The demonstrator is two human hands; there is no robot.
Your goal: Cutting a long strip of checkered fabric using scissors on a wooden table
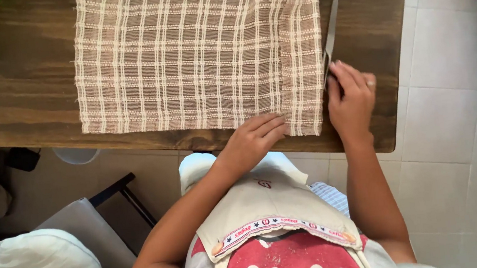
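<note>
We note the right hand (pixel 352 99) gripping the scissors (pixel 330 38) at the right edge of the checked cloth (pixel 198 55) on the wooden table (pixel 22 97). The left hand (pixel 254 138), open, pins the near hem. In our judgement the loose weave could shift and skew the cut.

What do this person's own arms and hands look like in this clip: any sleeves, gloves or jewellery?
Both forearms are bare, with no long sleeves and no gloves. The right hand wears a ring on one finger. The left hand shows no ring, watch or bracelet. At the bottom edge, short grey sleeves of a top begin near the shoulders, under a beige apron with a patterned trim band.
</note>
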